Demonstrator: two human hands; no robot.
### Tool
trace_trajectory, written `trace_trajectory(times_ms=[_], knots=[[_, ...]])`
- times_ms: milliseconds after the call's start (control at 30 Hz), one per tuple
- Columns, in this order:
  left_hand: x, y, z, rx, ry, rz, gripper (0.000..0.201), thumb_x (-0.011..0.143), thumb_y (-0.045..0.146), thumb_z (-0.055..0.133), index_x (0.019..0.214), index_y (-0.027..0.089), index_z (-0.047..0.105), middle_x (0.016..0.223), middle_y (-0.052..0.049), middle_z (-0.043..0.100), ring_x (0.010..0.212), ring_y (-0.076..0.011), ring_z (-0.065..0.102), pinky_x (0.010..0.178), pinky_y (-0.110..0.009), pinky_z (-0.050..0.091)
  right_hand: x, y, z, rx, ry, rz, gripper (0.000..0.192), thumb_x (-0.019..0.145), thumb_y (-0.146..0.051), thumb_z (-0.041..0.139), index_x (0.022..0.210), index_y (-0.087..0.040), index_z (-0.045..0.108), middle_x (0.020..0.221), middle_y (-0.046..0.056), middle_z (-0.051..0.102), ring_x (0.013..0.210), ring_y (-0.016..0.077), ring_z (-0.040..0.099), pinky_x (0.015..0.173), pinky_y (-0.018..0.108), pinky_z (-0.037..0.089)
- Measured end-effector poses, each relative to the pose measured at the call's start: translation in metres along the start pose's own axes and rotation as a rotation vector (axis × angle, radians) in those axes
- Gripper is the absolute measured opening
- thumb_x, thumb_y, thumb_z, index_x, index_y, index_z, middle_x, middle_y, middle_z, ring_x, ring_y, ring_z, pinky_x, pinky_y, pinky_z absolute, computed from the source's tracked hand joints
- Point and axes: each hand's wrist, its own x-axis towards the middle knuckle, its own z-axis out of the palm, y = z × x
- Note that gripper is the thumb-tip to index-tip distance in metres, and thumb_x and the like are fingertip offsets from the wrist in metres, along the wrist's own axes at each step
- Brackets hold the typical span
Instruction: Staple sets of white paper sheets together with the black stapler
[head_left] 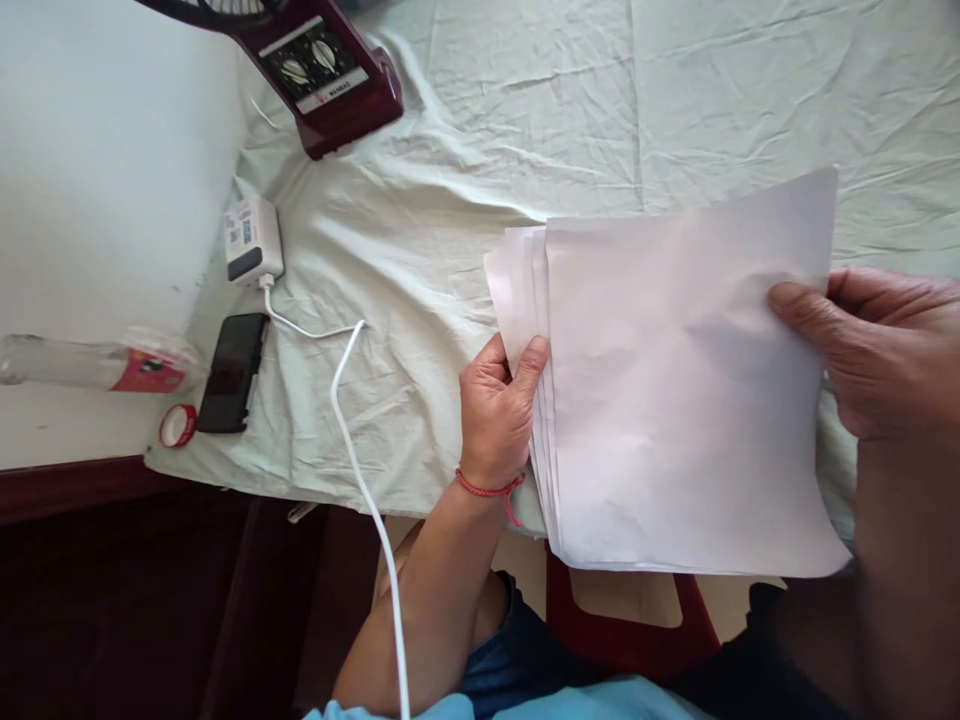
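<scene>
Several white paper sheets (682, 400) are held up in front of me, over the near edge of the cloth-covered table. My left hand (501, 400) pinches their left side, thumb on top, where the sheets fan out in uneven edges. At the upper right edge, my right hand (877, 340) grips the sheets with its thumb in front and the other fingers behind. The top sheet is blank, slightly creased and bowed, with its right side lifted. A red string bracelet (487, 487) circles my left wrist.
A pale green cloth (405, 260) covers the table. On its left side are a black phone (233, 373), a white box-shaped device (253, 240) with a white cable (352, 440), a red roll (178, 426), a clear bottle (97, 364) and a maroon fan base (330, 80). Below is a red stool (630, 640).
</scene>
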Motion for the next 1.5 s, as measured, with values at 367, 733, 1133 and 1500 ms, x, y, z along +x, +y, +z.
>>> trace_trajectory(times_ms=[367,733,1133,1500], knots=[[0.001,0.000,-0.001,-0.029,0.064,0.009,0.028,0.088,0.046,0.089,0.102,0.023,0.082,0.103,-0.005,0.085,0.101,-0.0240,0.081,0.097,-0.040,0.065,0.005,0.002,0.001,0.050,0.131,-0.012,0.019,0.082,-0.026,0.079,0.099,-0.021,0.088,0.064,-0.001,0.053,0.045,0.0049,0.035,0.036,0.021,0.023],[-0.001,0.000,0.001,-0.018,0.046,0.001,0.032,0.088,0.049,0.088,0.106,0.023,0.082,0.107,-0.006,0.085,0.105,-0.0238,0.080,0.097,-0.037,0.064,0.000,-0.002,0.002,0.046,0.061,-0.031,0.010,0.079,-0.026,0.083,0.087,-0.021,0.085,0.067,0.001,0.060,0.051,0.0069,0.045,0.040,0.020,0.033],[-0.003,0.000,0.000,0.038,0.034,0.033,0.032,0.091,0.051,0.085,0.108,0.024,0.083,0.112,-0.006,0.083,0.105,-0.0234,0.079,0.095,-0.036,0.063,-0.003,-0.006,0.005,0.054,0.027,0.013,0.012,0.079,-0.027,0.083,0.089,-0.021,0.086,0.065,0.000,0.060,0.048,0.0054,0.042,0.039,0.019,0.034],[-0.005,0.002,-0.001,0.160,0.024,0.038,0.032,0.085,0.044,0.092,0.105,0.020,0.084,0.108,-0.007,0.085,0.099,-0.0243,0.080,0.088,-0.035,0.064,-0.009,-0.014,0.006,0.010,0.017,0.050,0.010,0.082,-0.030,0.081,0.080,-0.020,0.080,0.060,-0.001,0.054,0.043,0.0049,0.037,0.036,0.019,0.030]])
